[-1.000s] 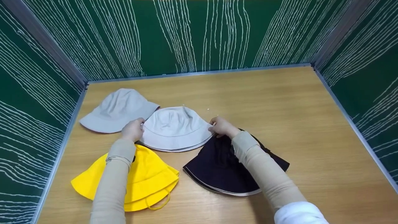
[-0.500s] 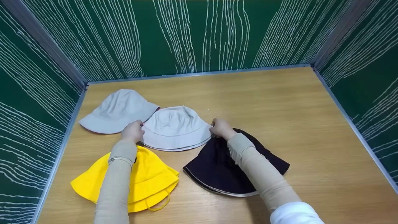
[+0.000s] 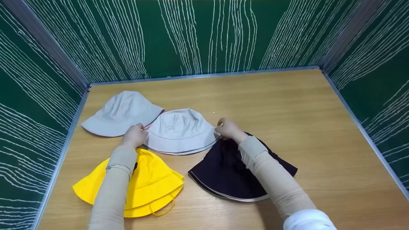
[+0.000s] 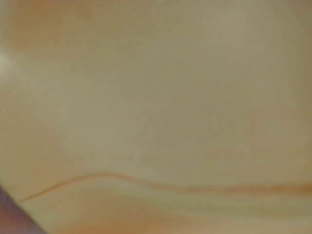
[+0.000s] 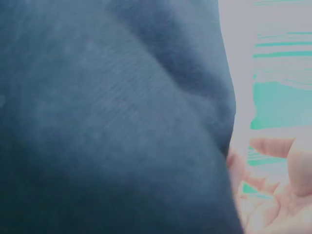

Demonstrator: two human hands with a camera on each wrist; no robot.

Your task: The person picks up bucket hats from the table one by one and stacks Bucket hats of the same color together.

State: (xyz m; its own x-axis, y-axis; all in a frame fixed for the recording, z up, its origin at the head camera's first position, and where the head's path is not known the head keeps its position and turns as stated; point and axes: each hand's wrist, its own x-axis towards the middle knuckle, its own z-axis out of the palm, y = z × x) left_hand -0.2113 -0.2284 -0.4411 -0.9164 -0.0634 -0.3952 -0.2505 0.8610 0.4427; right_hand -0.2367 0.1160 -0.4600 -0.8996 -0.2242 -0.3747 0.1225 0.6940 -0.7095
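Observation:
A white bucket hat [image 3: 180, 129] lies flattened in the middle of the head view. Its left brim end is pinched by my left hand [image 3: 135, 136], and its right brim end by my right hand [image 3: 230, 129]. Left of it, partly against its edge, lies a second pale hat [image 3: 123, 113] with a pinkish rim. Under my left forearm is a stack of yellow hats [image 3: 156, 188] with a loose cord. Black hats [image 3: 223, 172] lie partly beneath my right forearm. Dark cloth [image 5: 112, 122] fills most of the right wrist view; the left wrist view is a beige blur.
Green panels [image 3: 201, 35] with white wavy lines enclose the wooden tabletop [image 3: 287, 105] at the back and both sides. A grey metal strip [image 3: 204, 75] runs along the back edge. A tiny white speck lies behind the white hat.
Both hands stay at the white hat's brim ends. Over the last half second they have shifted slightly outward, and the hat has hardly moved.

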